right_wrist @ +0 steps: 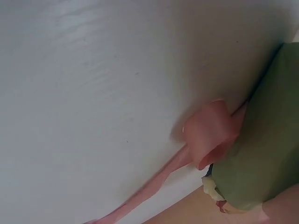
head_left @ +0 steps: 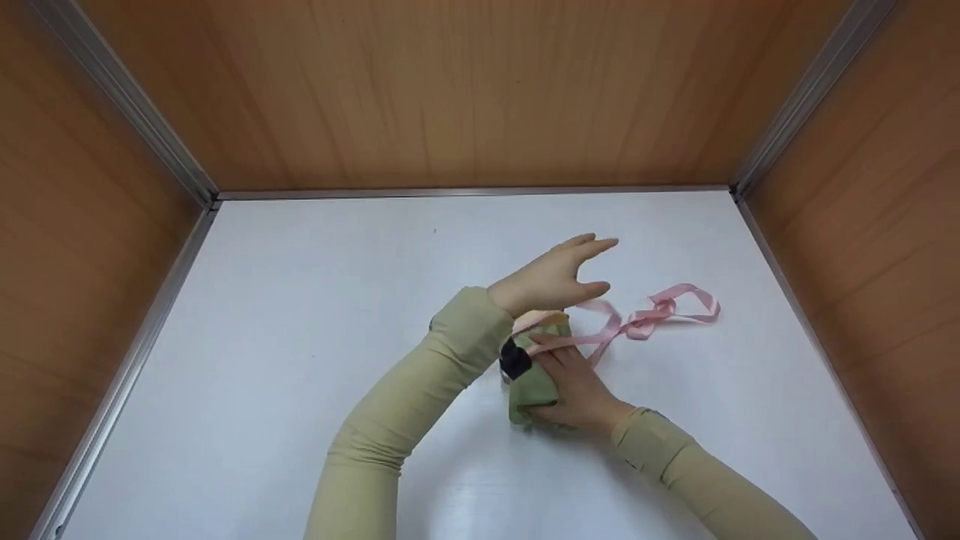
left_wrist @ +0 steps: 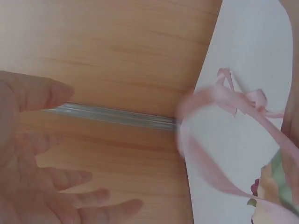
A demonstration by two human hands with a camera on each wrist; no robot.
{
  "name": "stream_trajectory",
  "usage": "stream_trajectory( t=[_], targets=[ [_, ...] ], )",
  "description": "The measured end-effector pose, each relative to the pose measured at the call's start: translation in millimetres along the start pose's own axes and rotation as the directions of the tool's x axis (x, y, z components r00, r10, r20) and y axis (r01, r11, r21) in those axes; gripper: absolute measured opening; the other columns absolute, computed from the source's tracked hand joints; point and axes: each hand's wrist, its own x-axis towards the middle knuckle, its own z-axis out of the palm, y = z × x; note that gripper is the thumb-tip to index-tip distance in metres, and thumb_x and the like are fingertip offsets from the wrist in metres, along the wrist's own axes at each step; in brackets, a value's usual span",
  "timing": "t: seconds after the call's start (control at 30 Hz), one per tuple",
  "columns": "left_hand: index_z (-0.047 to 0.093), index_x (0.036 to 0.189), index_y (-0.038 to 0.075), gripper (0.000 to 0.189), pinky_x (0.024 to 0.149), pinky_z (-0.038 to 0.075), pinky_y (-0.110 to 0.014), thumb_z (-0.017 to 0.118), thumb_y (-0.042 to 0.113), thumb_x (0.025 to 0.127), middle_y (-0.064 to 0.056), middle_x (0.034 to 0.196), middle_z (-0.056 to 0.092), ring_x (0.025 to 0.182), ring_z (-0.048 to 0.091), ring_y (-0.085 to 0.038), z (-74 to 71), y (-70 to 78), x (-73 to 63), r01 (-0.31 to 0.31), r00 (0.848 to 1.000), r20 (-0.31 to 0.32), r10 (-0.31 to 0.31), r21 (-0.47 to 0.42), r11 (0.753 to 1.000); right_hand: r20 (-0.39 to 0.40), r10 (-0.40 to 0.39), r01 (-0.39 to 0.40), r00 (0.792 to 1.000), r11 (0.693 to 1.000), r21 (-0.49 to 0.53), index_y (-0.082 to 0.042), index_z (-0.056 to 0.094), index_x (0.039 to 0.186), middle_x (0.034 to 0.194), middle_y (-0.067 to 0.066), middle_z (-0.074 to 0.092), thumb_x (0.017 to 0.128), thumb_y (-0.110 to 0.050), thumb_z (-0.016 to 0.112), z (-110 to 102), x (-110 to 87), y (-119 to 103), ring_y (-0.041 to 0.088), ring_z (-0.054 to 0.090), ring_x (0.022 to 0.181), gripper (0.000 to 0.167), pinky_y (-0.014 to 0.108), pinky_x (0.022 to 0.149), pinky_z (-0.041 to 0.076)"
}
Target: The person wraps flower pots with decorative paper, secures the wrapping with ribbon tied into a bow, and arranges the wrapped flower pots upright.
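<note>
A small bouquet in green wrapping (head_left: pixel 536 386) lies on the white table, with a dark patch (head_left: pixel 514 358) on its left side. My right hand (head_left: pixel 581 390) grips it from the right, fingers over the top and thumb at the near end. Cream and maroon flowers (left_wrist: pixel 264 196) show at its end in the left wrist view. Pink ribbon (head_left: pixel 637 328) trails from the bouquet to the right in loose loops; a curl of ribbon (right_wrist: pixel 210 133) stands beside the wrapping in the right wrist view. Above the bouquet's far end, my left hand (head_left: pixel 551 277) is held with fingers spread, holding nothing.
Wooden panels (head_left: pixel 472 97) enclose the white table (head_left: pixel 300 300) at the back and both sides. Metal strips (head_left: pixel 480 192) run along its edges. My left forearm (head_left: pixel 405 397) crosses over the table left of the bouquet.
</note>
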Motion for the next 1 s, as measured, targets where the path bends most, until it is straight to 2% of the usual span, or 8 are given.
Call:
stream_trajectory(
  t=[0.1,0.2,0.37,0.5,0.6,0.73,0.9,1.0],
  targets=[
    [0.047,0.137,0.010,0.044,0.109,0.035,-0.036,0.052,0.026,0.097,-0.010,0.145,0.040,0.135,0.038,-0.023,7.5,-12.8,-12.1,-0.029,0.999,-0.027,0.028,-0.048,0.998,-0.018,-0.006,0.006,1.000,1.000,0.019,-0.014,0.045,0.135,0.141,0.005,0.041,0.068,-0.042,0.081,0.6,2.2,0.2,0.026,0.037,0.129,0.081,0.048,0.106,0.034],
    [0.055,0.122,0.002,0.030,0.099,0.045,-0.037,0.052,0.019,0.097,-0.012,0.125,0.055,0.118,0.052,-0.024,21.7,-35.8,-29.7,-0.076,0.994,-0.084,0.067,-0.108,0.991,0.000,0.015,-0.015,1.000,0.999,0.045,-0.015,0.043,0.139,0.141,0.006,0.041,0.069,-0.043,0.080,-0.4,1.8,1.1,0.026,0.035,0.131,0.084,0.048,0.109,0.032],
    [0.060,0.103,-0.002,0.016,0.086,0.051,-0.033,0.059,0.011,0.093,-0.012,0.102,0.061,0.097,0.058,-0.022,55.1,-70.3,-57.5,-0.177,0.980,-0.102,0.170,-0.066,0.982,0.011,0.028,-0.028,1.000,0.998,0.049,-0.008,0.038,0.142,0.142,0.011,0.042,0.068,-0.039,0.082,-2.8,-2.6,3.1,0.031,0.036,0.131,0.092,0.050,0.108,0.031],
    [0.060,0.107,0.000,0.026,0.092,0.047,-0.026,0.068,0.015,0.088,-0.009,0.107,0.060,0.103,0.056,-0.019,78.3,-85.1,-72.0,-0.250,0.966,-0.062,0.252,0.046,0.967,-0.035,0.005,-0.003,0.999,0.997,0.074,-0.003,0.042,0.135,0.135,0.012,0.046,0.065,-0.035,0.085,-3.2,-3.8,4.0,0.029,0.040,0.126,0.088,0.047,0.106,0.033],
    [0.057,0.111,0.001,0.037,0.096,0.044,-0.023,0.072,0.021,0.084,-0.008,0.115,0.056,0.109,0.053,-0.017,90.2,-91.4,-77.6,-0.255,0.965,-0.038,0.260,0.103,0.961,-0.060,0.018,-0.012,0.998,0.995,0.101,-0.002,0.040,0.129,0.129,0.011,0.046,0.063,-0.030,0.087,-2.1,-4.1,3.8,0.026,0.041,0.122,0.086,0.044,0.104,0.036],
    [0.057,0.114,0.001,0.044,0.095,0.045,-0.021,0.076,0.023,0.080,-0.009,0.120,0.054,0.110,0.052,-0.016,99.1,-96.4,-79.6,-0.262,0.960,-0.061,0.273,0.147,0.954,-0.088,0.044,-0.030,0.995,0.987,0.156,-0.002,0.037,0.122,0.127,0.013,0.041,0.061,-0.026,0.089,0.8,-5.6,3.7,0.025,0.039,0.121,0.084,0.042,0.102,0.038],
    [0.062,0.120,0.002,0.051,0.098,0.044,-0.025,0.078,0.025,0.078,-0.011,0.124,0.053,0.114,0.051,-0.020,102.5,-99.8,-77.5,-0.310,0.939,-0.077,0.334,0.224,0.924,-0.130,-0.002,0.029,0.992,0.977,0.211,-0.001,0.037,0.116,0.134,0.021,0.029,0.063,-0.028,0.088,2.5,-8.2,8.5,0.031,0.025,0.129,0.078,0.033,0.109,0.020],
    [0.063,0.121,0.004,0.051,0.105,0.039,-0.030,0.077,0.028,0.079,-0.014,0.135,0.050,0.125,0.046,-0.024,103.3,-100.2,-75.2,-0.314,0.939,-0.054,0.339,0.261,0.913,-0.110,-0.051,0.074,0.993,0.972,0.222,-0.002,0.036,0.117,0.136,0.020,0.026,0.070,-0.035,0.082,-1.3,-10.2,14.3,0.030,0.021,0.130,0.073,0.033,0.109,0.018]
  ],
)
